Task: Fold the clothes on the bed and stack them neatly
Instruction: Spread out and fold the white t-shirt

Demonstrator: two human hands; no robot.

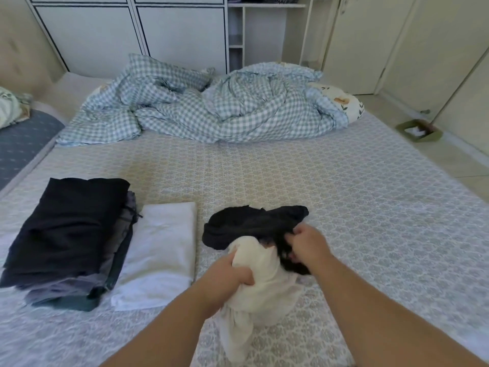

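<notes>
While your left hand [239, 271] grips the cream garment [260, 284] and your right hand [307, 243] pinches the black garment [246, 226] tangled against it mid-bed [344, 194], a sharp tug could drag both, probably undoing nothing.

Home bedroom: bed [344, 194], rumpled checked duvet [211, 107], white wardrobe [132, 33] behind.

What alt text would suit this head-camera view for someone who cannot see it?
A person's left hand grips a crumpled cream cloth garment while the right hand pinches a rumpled black garment on a patterned bed. A stack of folded dark clothes lies to the left.
</notes>
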